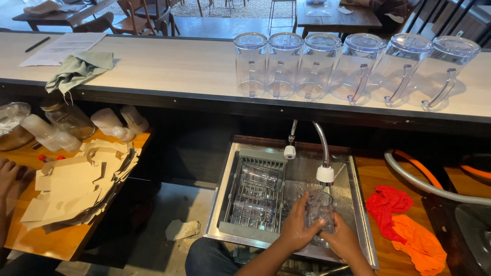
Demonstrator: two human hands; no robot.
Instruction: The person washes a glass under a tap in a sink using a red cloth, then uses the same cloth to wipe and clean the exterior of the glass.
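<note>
Under the faucet head [325,175], both hands, left [296,228] and right [341,239], apparently curled around one clear glass [320,210].

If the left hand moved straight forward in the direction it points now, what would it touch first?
The left hand already grips the clear glass, so that blocks it. Past the glass, probably the sink's back wall below the white faucet nozzle; depth is unclear.

pale counter [169,66], six upturned clear pitchers [353,66], green cloth [76,71], paper [64,47], pen [37,44]
</note>
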